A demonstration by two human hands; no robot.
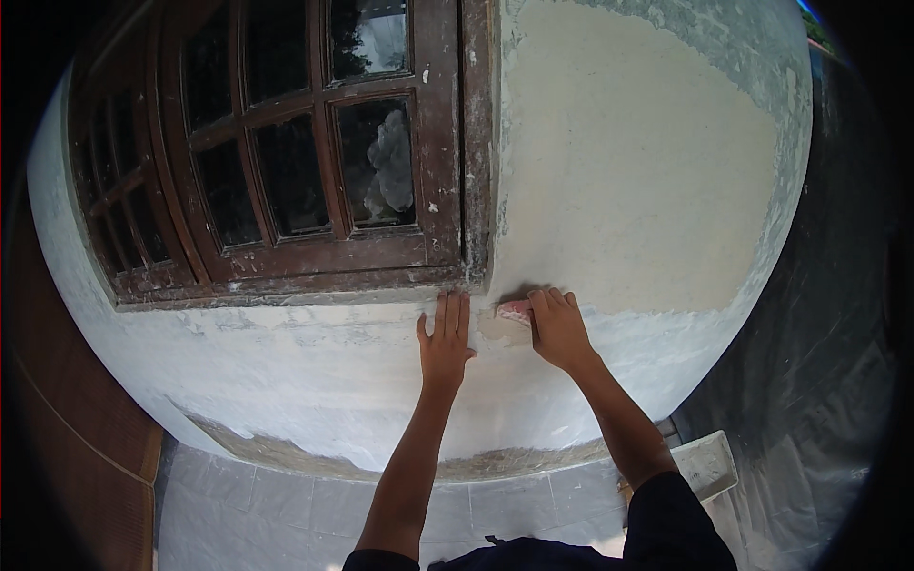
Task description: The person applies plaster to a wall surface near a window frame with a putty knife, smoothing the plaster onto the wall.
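Observation:
My left hand point(445, 350) lies flat against the wall point(638, 171), fingers stretched upward and thumb out to the side, just under the lower right corner of the window frame point(478, 181). To its right, my right hand point(562, 333) grips a flat pink-red scraper point(515, 310) smeared with white. The scraper's face rests on the wall below and right of that corner; my fingers cover part of it. Above it, a smooth beige coat fills much of the wall. Below, the surface is whiter and patchy.
Dark glass panes sit in the brown wooden window point(333, 252) at upper left. A pale rectangular tub point(731, 464) stands at lower right, by my right elbow. Black sheeting point(790, 381) hangs on the right, a brown panel point(76, 419) on the left. Grey tiles point(381, 495) line the wall's foot.

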